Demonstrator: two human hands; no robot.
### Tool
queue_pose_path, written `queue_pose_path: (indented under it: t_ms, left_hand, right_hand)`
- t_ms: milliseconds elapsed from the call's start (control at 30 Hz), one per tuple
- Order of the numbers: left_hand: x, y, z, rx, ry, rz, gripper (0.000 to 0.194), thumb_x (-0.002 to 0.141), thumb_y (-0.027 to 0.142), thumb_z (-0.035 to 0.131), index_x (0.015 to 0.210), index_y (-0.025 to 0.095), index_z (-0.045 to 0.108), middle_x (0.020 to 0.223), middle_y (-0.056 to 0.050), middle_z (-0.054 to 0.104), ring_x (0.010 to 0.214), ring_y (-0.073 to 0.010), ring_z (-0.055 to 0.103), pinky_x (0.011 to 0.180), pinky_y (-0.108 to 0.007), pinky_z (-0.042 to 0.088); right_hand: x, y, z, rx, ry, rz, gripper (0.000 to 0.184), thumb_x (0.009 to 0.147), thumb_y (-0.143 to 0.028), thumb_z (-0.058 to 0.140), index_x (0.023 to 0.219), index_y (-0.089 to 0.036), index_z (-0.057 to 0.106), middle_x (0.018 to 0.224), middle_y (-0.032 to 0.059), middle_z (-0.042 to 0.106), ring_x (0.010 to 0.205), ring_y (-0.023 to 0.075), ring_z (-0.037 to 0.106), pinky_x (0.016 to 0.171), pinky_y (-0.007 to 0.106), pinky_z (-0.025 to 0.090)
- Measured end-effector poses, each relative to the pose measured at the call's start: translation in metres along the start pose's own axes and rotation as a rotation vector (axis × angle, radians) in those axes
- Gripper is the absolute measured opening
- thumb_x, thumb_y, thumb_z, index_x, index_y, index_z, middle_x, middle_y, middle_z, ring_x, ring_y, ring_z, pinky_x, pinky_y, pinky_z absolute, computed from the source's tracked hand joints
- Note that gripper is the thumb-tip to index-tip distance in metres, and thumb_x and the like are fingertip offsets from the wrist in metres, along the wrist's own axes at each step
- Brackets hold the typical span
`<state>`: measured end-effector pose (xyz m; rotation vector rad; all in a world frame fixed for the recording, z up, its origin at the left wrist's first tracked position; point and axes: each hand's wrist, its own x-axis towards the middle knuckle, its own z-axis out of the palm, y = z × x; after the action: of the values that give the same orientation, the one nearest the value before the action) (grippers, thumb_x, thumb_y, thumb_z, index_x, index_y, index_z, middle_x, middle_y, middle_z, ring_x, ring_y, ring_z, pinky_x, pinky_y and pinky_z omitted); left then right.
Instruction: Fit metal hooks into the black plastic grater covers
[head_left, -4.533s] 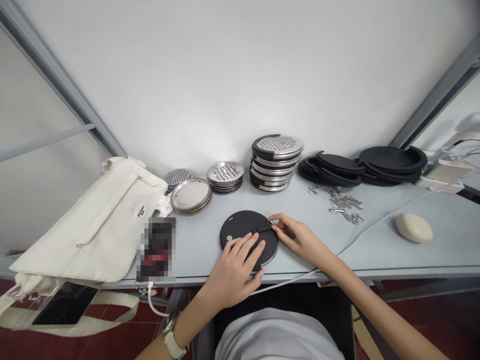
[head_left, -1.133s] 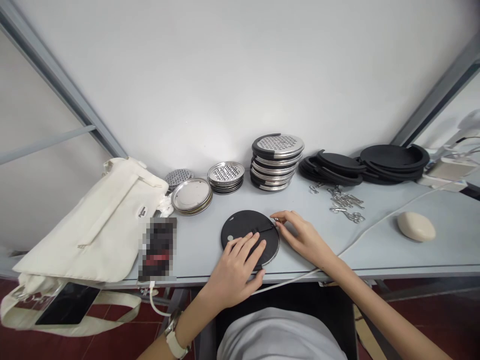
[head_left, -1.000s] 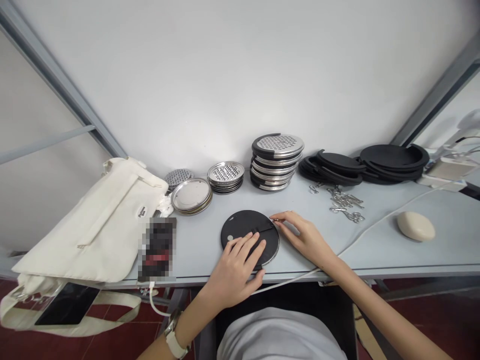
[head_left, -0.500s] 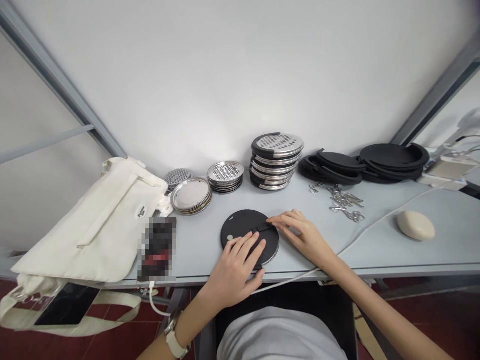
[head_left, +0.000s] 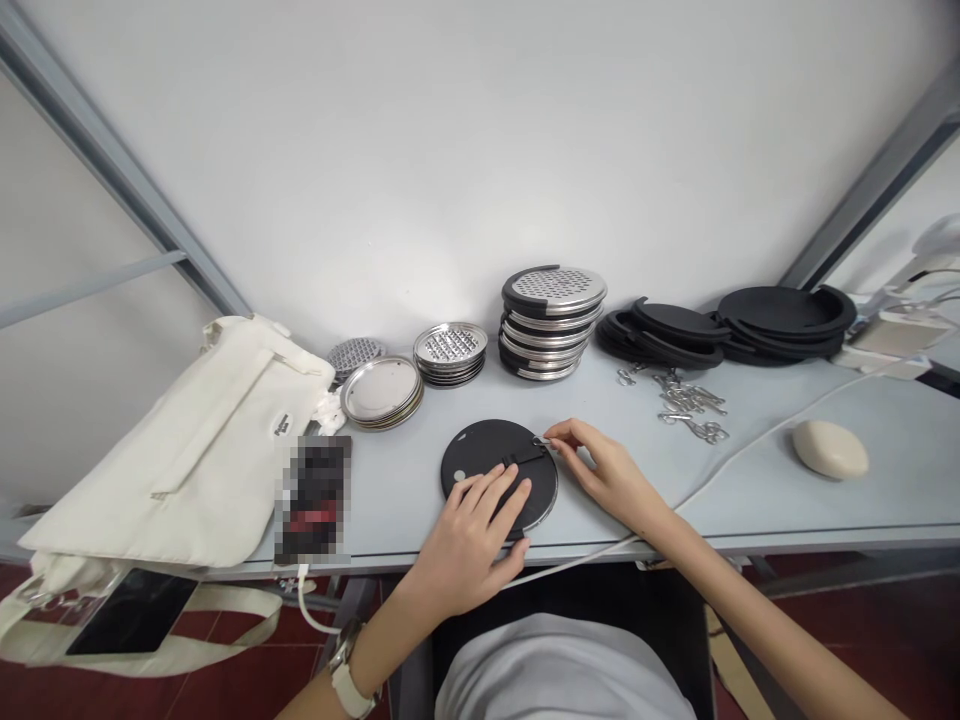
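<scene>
A round black disc [head_left: 487, 455] with a thin metal rim lies flat near the table's front edge. My left hand [head_left: 469, 545] rests on its near half, fingers stretched flat and pressing it down. My right hand [head_left: 607, 475] is at the disc's right edge, thumb and forefinger pinched on a small metal clip [head_left: 541, 440] at the rim. A pile of like metal clips [head_left: 686, 405] lies behind my right hand.
Along the wall stand a stack of assembled black-and-steel graters [head_left: 551, 322], perforated steel discs [head_left: 450, 352], plain steel plates [head_left: 381, 392] and black rings [head_left: 731, 330]. A cream bag [head_left: 187, 450] and a phone [head_left: 313, 498] lie left; a white cable [head_left: 757, 445] and oval soap-like lump [head_left: 829, 448] right.
My right hand's fingertips have shifted slightly back and forth along the disc's right edge with the clip. My left hand has stayed in place on the disc.
</scene>
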<state>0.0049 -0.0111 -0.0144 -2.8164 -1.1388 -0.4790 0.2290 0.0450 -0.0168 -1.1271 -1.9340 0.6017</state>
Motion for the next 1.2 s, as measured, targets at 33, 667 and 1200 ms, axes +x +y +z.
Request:
queue_pose_path:
  t_ms: [33,667,1200]
  left_hand:
    - [0.0001,0.0,0.0,0.005,0.004,0.0,0.054,0.091,0.03,0.043,0.141,0.014,0.034,0.146,-0.012,0.033,0.134,-0.0256,0.03,0.106,-0.043,0.03]
    - [-0.0002,-0.0009,0.0008,0.004,-0.005,-0.002,0.053,0.092,0.031,0.042,0.142,0.014,0.034,0.148,-0.01,0.031,0.135,-0.0242,0.028,0.107,-0.041,0.028]
    - [-0.0003,-0.0007,0.0009,0.021,0.015,0.001,0.054,0.091,0.031,0.044,0.141,0.015,0.035,0.146,-0.01,0.033,0.134,-0.0243,0.03,0.106,-0.041,0.031]
  right_hand:
    - [0.0,-0.0001,-0.0001,-0.002,-0.004,0.001,0.017,0.094,-0.027,0.041,0.098,-0.021,0.056,0.089,0.0051,0.063,0.081,0.0176,0.059,0.077,0.031,0.047]
    - [0.0004,0.0028,-0.0003,-0.029,-0.074,-0.022,0.028,0.095,-0.023,0.04,0.115,-0.022,0.059,0.097,0.006,0.064,0.086,0.0169,0.06,0.079,0.029,0.046]
    - [-0.0006,0.0033,0.0003,-0.019,-0.145,0.057,0.03,0.094,-0.032,0.041,0.117,-0.02,0.056,0.077,0.0015,0.061,0.062,0.0129,0.053,0.06,0.025,0.043]
